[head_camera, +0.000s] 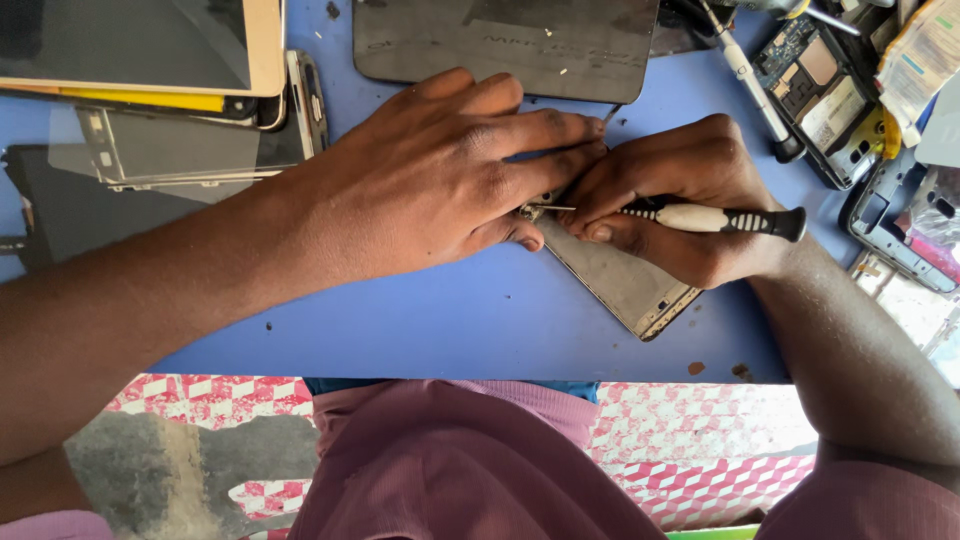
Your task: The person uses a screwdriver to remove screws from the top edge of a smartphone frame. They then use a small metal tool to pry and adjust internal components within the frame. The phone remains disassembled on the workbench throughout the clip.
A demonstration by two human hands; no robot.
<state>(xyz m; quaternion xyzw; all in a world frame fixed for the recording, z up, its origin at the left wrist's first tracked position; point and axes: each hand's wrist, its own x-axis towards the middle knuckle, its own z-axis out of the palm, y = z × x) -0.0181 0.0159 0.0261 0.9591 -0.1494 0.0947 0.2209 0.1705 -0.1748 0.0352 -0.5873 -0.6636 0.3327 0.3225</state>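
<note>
1. Two bare hands meet over a grey metal phone frame (625, 285) that lies tilted on the blue work table (450, 320), near the middle.
2. The left hand (440, 175) lies flat, fingers together and stretched, pressing down on the far end of the frame.
3. The right hand (680, 195) is clamped around a small screwdriver with a white and black ribbed handle (725, 220); its thin tip points left, touching the frame just beside the left thumb.
4. Far left, a white-rimmed tablet (150, 45) rests on a stack of dark glass panels (160, 150).
5. Far middle lies a dark grey flat back cover (510, 40).
6. Far right, an opened phone with bare circuit boards (820, 90) sits beside a pale packet with a green and red label (925, 50), and a second white screwdriver (750, 80) lies just left of it.
</note>
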